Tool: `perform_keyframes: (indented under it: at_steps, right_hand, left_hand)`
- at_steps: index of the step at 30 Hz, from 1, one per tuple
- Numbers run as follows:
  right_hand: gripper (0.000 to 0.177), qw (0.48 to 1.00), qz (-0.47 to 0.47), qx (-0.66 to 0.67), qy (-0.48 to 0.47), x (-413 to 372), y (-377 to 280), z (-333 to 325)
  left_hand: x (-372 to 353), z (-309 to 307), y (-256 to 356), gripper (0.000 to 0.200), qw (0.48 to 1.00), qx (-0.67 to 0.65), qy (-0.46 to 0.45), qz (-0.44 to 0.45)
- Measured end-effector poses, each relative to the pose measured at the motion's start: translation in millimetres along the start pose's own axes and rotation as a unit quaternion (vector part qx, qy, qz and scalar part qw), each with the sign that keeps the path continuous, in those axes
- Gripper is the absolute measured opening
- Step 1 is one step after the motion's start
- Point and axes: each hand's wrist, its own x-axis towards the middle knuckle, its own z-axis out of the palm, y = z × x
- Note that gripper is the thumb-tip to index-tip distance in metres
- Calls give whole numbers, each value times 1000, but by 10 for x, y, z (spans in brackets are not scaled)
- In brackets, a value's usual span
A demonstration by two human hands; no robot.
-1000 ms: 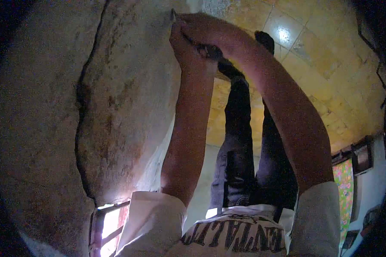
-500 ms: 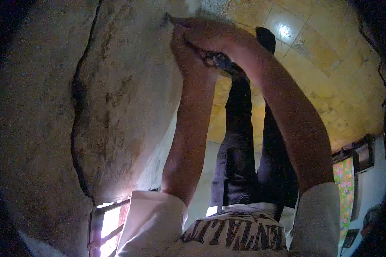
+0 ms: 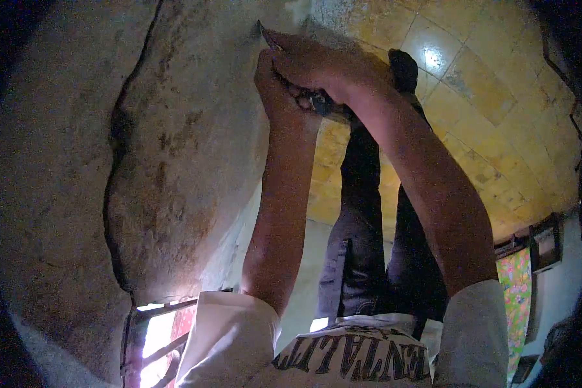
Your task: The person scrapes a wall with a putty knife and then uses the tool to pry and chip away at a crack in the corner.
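My right hand is closed at the upper middle, close against the wall. A thin, dark pointed thing sticks out past its fingers toward the wall; its kind does not show. My left hand is just below and partly behind the right one, touching or nearly touching it. Its fingers look curled, and what they hold, if anything, is hidden. Between the two wrists shows a small dark shape, too dim to name; it may be my foot.
A rough, stained wall with a long dark cable or crack fills the left. Yellow tiled floor lies beyond my legs. A barred window is lower left, a flowered curtain lower right.
Both hands stay together at the wall, with a slight shift left and down in view. The pointed thing shows a little more clearly. The view has tilted slightly.
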Motion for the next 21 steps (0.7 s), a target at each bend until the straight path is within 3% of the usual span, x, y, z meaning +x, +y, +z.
perform_keyframes:
  at_steps: [3, 8, 10, 13, 14, 15, 16, 17, 19, 21]
  right_hand:
    - [34, 995, 31, -88, 40, 83, 23, -6]
    - [34, 982, -44, -178, 52, 110, 102, -28]
    - [35, 969, -79, -225, 67, 312, 287, -68]
    - [35, 958, -83, -263, 76, 637, 422, -128]
    - [36, 969, -21, -237, 61, 428, 166, -81]
    - [37, 975, 43, -212, 49, 204, -108, -31]
    - [37, 978, 44, -202, 36, 135, -154, -17]
    - [38, 980, 45, -191, 22, 69, -198, -3]
    - [38, 974, -61, -217, 22, 272, 133, -117]
    - [37, 946, -135, -289, 57, 714, 527, -168]
  left_hand:
    - [130, -72, -42, 34, 998, 12, -53, 14]
    - [93, -155, -20, 35, 988, -98, -117, -33]
    - [58, -140, -24, 35, 990, -101, -94, -29]
    - [153, 292, 12, 34, 995, -25, 96, -33]
    - [159, 580, 74, 34, 982, 7, 182, -48]
    - [169, 538, 68, 33, 985, 3, 165, -44]
    - [181, 493, 61, 32, 988, 0, 148, -41]
    - [159, 65, -66, 31, 999, -36, 29, -19]
    - [246, -261, -182, 31, 995, -39, -89, 2]
    - [464, -152, -162, 32, 999, 0, -32, -2]
